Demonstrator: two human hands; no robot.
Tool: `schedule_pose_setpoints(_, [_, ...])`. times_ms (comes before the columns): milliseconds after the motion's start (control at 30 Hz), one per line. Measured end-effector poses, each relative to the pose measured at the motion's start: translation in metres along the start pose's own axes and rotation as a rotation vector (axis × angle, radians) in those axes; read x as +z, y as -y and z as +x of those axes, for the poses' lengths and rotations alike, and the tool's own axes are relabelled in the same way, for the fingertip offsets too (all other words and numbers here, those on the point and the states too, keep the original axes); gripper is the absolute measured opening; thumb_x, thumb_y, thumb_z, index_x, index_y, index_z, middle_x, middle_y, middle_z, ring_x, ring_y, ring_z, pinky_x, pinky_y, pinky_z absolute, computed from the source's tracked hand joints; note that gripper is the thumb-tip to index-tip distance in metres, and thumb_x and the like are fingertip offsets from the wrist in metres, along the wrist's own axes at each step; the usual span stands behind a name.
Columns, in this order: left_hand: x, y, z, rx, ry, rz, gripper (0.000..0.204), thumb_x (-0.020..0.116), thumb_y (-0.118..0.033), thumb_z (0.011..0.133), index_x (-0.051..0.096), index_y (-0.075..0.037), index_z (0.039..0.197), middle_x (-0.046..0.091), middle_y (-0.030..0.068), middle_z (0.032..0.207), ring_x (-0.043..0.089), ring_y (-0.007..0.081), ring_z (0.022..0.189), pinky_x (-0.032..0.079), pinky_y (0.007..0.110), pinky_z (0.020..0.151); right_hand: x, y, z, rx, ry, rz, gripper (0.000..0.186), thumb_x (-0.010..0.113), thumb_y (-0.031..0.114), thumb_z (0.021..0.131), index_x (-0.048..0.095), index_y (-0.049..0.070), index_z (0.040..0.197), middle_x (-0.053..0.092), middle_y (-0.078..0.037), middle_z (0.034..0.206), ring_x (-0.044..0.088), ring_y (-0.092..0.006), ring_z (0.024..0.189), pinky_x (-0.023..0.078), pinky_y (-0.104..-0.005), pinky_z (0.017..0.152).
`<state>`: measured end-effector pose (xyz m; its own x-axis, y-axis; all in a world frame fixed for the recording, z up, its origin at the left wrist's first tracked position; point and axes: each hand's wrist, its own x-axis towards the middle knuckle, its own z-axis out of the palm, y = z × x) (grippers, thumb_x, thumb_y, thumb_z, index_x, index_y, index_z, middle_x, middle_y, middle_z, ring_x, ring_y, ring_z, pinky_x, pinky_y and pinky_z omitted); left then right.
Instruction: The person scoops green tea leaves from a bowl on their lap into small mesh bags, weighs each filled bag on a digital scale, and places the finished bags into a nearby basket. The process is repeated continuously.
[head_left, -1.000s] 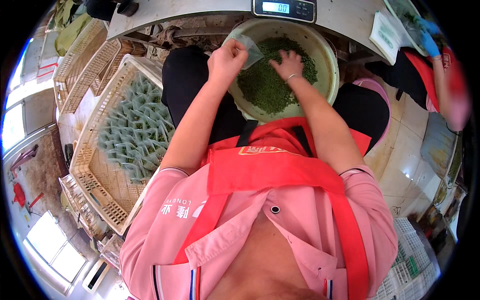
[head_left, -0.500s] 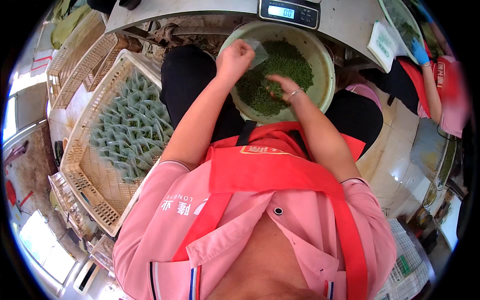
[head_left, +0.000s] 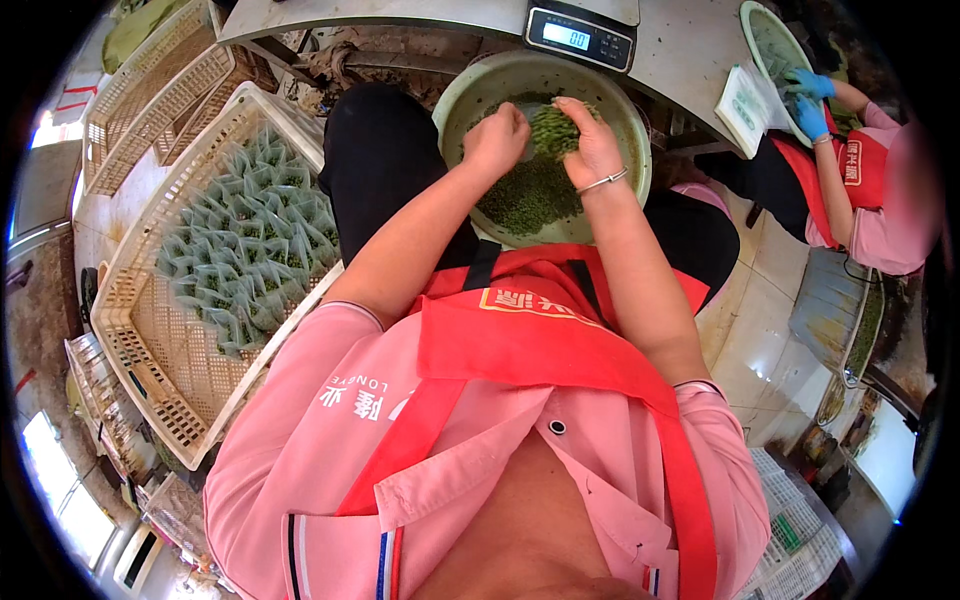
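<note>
My left hand (head_left: 505,135) is pinched at the left of the green basin (head_left: 625,120), on the clear plastic bag, which is now mostly hidden. Close beside it, my right hand (head_left: 583,140) grips a clump of small green berries (head_left: 548,130), raised over the heap (head_left: 525,195) in the basin between my knees. A digital scale (head_left: 578,38) sits on the metal table just beyond the basin.
At my left stands a plastic crate (head_left: 140,360) with several filled bags (head_left: 250,250), beside stacked crates (head_left: 150,90). On the right, a co-worker's blue-gloved hands (head_left: 810,105) work at another basin (head_left: 750,25), beside a white pad (head_left: 745,110) on the table (head_left: 680,55).
My right hand has lifted a clump out of the heap and moved up beside my left hand, which has shifted right and slightly down. The co-worker's gloved hands have moved lower and leftward.
</note>
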<state>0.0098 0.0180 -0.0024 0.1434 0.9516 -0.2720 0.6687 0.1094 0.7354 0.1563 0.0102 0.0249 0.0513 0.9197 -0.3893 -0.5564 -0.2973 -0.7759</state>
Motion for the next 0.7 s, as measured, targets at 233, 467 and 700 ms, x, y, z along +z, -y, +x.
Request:
schedule_pose_setpoints(233, [0.000, 0.004, -0.001, -0.042, -0.026, 0.006, 0.024, 0.050, -0.027, 0.088, 0.052, -0.006, 0.099, 0.064, 0.0126, 0.082, 0.062, 0.0286, 0.076, 0.046, 0.042, 0.068, 0.014, 0.021, -0.035, 0.075, 0.060, -0.311, 0.030, 0.059, 0.014, 0.084, 0.058, 0.008, 0.114, 0.056, -0.004, 0.115, 0.052, -0.0133, 0.100, 0.044, -0.0335, 0.081])
schedule_pose_setpoints(467, [-0.007, -0.003, -0.006, -0.069, 0.128, -0.281, 0.020, 0.051, -0.023, 0.088, 0.052, -0.004, 0.096, 0.061, 0.0088, 0.075, 0.064, 0.0187, 0.070, 0.046, 0.036, 0.062, 0.007, 0.058, -0.046, 0.018, 0.167, -0.665, 0.047, 0.062, 0.013, 0.085, 0.047, 0.007, 0.128, 0.041, -0.006, 0.136, 0.047, -0.0183, 0.116, 0.053, -0.0331, 0.080])
schedule_pose_setpoints(700, [0.000, 0.002, -0.003, 0.000, 0.152, -0.501, 0.020, 0.053, -0.020, 0.087, 0.051, -0.001, 0.093, 0.060, 0.0069, 0.069, 0.064, 0.0167, 0.063, 0.045, 0.033, 0.057, -0.015, 0.057, -0.020, 0.038, 0.112, -0.819, 0.056, 0.070, 0.021, 0.080, 0.047, 0.007, 0.128, 0.053, -0.010, 0.121, 0.053, -0.0190, 0.108, 0.052, -0.0334, 0.080])
